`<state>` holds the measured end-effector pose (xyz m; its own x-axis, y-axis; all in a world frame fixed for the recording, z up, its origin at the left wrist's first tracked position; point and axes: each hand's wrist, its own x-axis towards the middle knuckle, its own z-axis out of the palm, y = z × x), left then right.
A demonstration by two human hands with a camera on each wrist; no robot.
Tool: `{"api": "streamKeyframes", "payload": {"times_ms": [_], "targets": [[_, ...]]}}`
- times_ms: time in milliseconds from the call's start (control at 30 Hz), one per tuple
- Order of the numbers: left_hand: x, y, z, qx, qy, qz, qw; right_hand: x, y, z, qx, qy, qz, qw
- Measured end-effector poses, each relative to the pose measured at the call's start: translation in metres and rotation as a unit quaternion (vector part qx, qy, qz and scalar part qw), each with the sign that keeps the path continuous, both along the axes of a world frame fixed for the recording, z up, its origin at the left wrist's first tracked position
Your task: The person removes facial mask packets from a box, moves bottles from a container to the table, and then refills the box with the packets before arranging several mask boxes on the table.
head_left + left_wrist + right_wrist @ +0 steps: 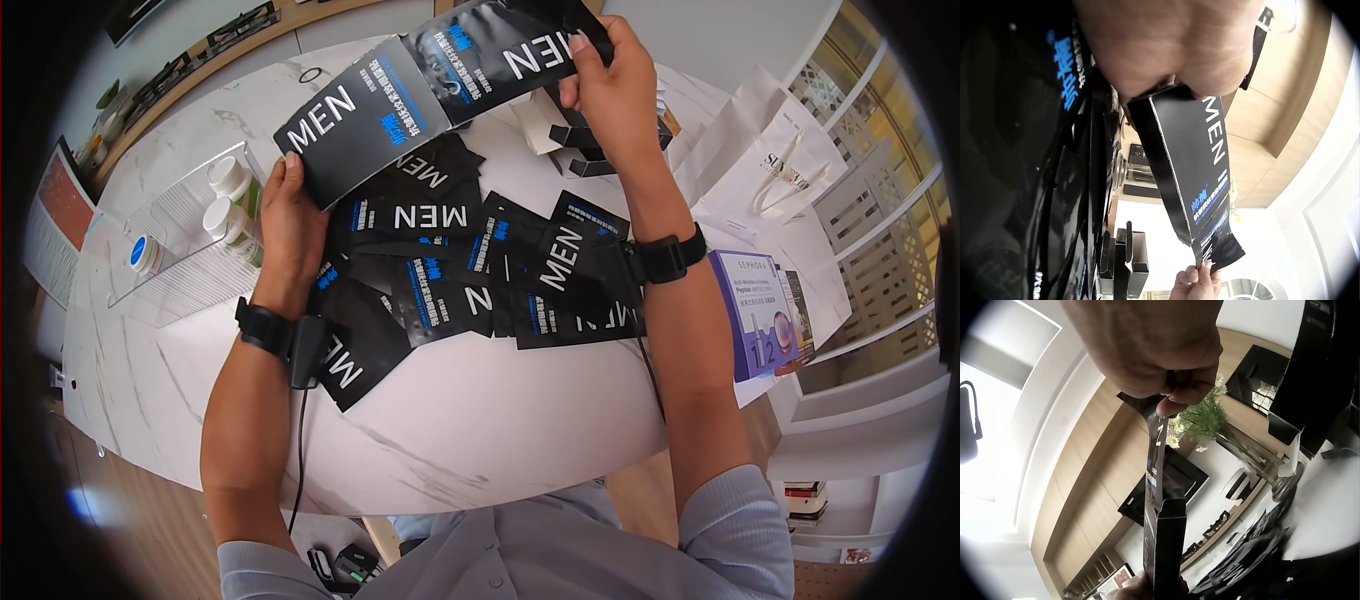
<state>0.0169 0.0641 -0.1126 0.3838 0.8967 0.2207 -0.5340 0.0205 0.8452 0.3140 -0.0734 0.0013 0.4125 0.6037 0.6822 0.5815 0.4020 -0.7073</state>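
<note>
My left hand (297,225) grips the near end of a flat black box (365,125) printed MEN, held up over the table. A glossy black sachet (490,62), also marked MEN, extends from the box's far end. Its outer corner is pinched between thumb and fingers of my right hand (618,95). In the right wrist view the sachet (1156,447) runs straight from my fingers to the box's open end (1171,509). Below lies a loose pile of matching sachets (430,217), several overlapping, reaching under both forearms.
Opened black boxes (580,145) lie behind the pile. At the left stands a clear rack (185,285) with white-lidded jars (230,178). A white paper bag (760,160) and a purple box (752,310) are on the right. Cables (302,450) hang from both wrist cameras.
</note>
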Motion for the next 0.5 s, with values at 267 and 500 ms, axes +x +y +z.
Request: {"api": "streamKeyframes", "payload": {"times_ms": [267,500], "targets": [[0.000,0.000,0.000,0.003,0.000,0.002,1.000,-0.006,-0.007,0.008,-0.029,-0.035,-0.057,0.997],[0.000,0.000,0.000,0.005,-0.003,-0.005,1.000,-0.011,-0.007,0.010,-0.011,-0.015,-0.056,0.998]]}}
